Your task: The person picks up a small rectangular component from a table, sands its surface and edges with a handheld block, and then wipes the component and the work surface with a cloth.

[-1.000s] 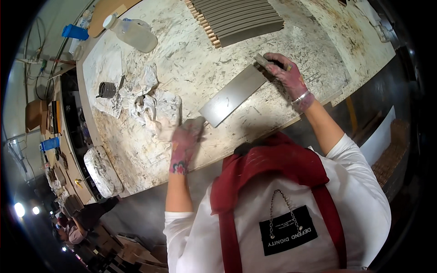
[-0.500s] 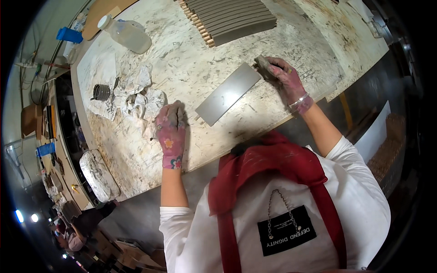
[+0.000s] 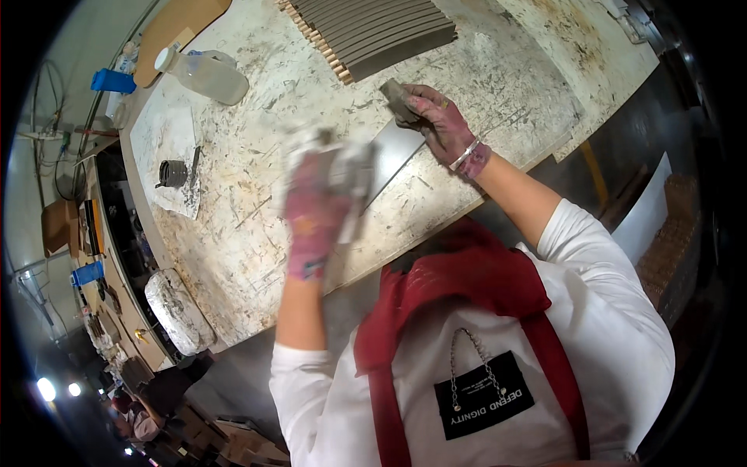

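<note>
My left hand [image 3: 315,198], in a pink flowered glove, is smeared by motion over the table. Blurred white crumpled cloth or paper [image 3: 350,183] shows at its fingers and appears gripped. My right hand [image 3: 440,124], gloved and wearing a silvery band at the wrist, is closed on a small grey block [image 3: 397,99]; whether it is a sponge or something harder I cannot tell. Between the hands lies a flat, shiny metal plate [image 3: 395,156], its left end hidden behind my left hand and the white stuff.
A row of grey bars [image 3: 373,31] on wooden sticks lies at the far side of the stained table [image 3: 241,257]. Left are a translucent jug [image 3: 206,76], a dark wire coil [image 3: 173,173] on a white sheet, and a foil-wrapped bundle [image 3: 180,311]. Another person [image 3: 136,416] is at lower left.
My left hand has picked up the crumpled white stuff from the table and moved right, toward the plate. My right hand has moved left with the grey block, over the plate's far end.
</note>
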Demonstrator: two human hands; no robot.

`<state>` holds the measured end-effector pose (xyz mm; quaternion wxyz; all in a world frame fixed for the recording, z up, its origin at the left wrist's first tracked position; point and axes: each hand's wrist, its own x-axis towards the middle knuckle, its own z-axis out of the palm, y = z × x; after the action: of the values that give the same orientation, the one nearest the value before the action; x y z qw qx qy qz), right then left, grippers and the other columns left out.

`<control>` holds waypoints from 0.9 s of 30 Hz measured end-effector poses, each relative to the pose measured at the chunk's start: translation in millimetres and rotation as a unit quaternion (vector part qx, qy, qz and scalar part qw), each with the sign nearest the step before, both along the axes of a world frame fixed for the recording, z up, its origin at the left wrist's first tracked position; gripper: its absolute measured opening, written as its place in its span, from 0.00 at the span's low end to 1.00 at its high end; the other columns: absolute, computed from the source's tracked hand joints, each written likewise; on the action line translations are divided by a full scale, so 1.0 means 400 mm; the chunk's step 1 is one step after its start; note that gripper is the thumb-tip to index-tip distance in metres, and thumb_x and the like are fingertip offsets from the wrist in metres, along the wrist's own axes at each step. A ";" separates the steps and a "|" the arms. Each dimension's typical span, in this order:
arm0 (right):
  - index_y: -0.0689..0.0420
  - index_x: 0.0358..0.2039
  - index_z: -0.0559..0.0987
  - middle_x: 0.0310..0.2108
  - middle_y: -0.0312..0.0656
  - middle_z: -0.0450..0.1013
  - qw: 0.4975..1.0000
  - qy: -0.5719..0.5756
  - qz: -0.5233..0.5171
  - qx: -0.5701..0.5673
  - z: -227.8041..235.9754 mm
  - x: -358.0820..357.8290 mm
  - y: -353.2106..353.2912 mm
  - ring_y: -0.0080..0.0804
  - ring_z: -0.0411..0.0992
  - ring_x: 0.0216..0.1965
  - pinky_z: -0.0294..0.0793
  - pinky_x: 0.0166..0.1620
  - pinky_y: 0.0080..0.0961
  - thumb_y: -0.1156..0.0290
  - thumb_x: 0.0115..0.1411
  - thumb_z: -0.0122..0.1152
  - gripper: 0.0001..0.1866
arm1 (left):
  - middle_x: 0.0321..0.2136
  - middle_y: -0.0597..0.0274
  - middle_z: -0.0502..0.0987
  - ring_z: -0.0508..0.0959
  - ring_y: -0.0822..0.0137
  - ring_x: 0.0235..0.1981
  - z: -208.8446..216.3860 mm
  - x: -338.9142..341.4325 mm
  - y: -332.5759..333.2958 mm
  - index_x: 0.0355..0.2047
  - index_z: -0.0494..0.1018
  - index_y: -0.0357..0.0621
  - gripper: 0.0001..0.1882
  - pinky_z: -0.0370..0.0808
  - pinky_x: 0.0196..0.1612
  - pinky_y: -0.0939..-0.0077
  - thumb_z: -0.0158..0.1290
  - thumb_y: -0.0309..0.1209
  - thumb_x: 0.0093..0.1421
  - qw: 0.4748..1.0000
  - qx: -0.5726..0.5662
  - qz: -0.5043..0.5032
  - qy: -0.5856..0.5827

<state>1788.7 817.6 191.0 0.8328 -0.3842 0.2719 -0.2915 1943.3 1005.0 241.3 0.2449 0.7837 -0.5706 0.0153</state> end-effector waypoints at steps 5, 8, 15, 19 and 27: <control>0.63 0.51 0.69 0.45 0.43 0.73 0.998 0.013 -0.057 -0.009 -0.007 0.006 -0.003 0.30 0.74 0.43 0.74 0.48 0.26 0.66 0.60 0.59 0.22 | 0.40 0.46 0.75 0.74 0.47 0.43 -0.009 -0.093 -0.074 0.43 0.72 0.45 0.18 0.71 0.46 0.57 0.53 0.41 0.55 0.984 0.147 -0.095 0.035; 0.64 0.53 0.69 0.44 0.43 0.73 0.997 0.044 -0.042 -0.045 -0.010 0.010 -0.001 0.28 0.73 0.44 0.74 0.48 0.25 0.65 0.60 0.60 0.24 | 0.29 0.54 0.74 0.76 0.53 0.32 0.005 -0.041 -0.015 0.32 0.72 0.46 0.10 0.74 0.31 0.58 0.49 0.38 0.59 0.969 0.244 -0.027 0.009; 0.65 0.50 0.71 0.44 0.40 0.72 0.987 0.088 -0.028 -0.131 -0.011 0.011 0.007 0.24 0.72 0.42 0.75 0.46 0.20 0.67 0.59 0.62 0.22 | 0.34 0.51 0.76 0.76 0.49 0.36 -0.023 -0.079 -0.083 0.36 0.73 0.45 0.12 0.74 0.38 0.60 0.52 0.38 0.56 0.979 0.139 -0.148 -0.014; 0.64 0.49 0.72 0.41 0.41 0.73 0.990 0.076 -0.030 -0.111 -0.016 0.009 0.003 0.23 0.72 0.40 0.74 0.44 0.18 0.64 0.58 0.63 0.23 | 0.33 0.51 0.77 0.77 0.49 0.33 -0.003 0.052 0.063 0.37 0.74 0.47 0.12 0.74 0.36 0.58 0.49 0.40 0.59 0.951 0.304 -0.055 -0.009; 0.61 0.49 0.71 0.43 0.43 0.72 0.996 0.060 -0.065 -0.004 0.012 -0.063 -0.037 0.29 0.73 0.41 0.76 0.45 0.27 0.63 0.58 0.62 0.22 | 0.41 0.51 0.76 0.76 0.51 0.40 0.049 0.246 -0.037 0.48 0.70 0.48 0.19 0.74 0.41 0.60 0.51 0.41 0.58 0.965 0.197 0.009 -0.172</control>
<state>1763.6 802.9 195.7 0.7930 -0.3854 0.3444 -0.3226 2041.8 990.3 260.9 -0.0164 0.8073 -0.5887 0.0393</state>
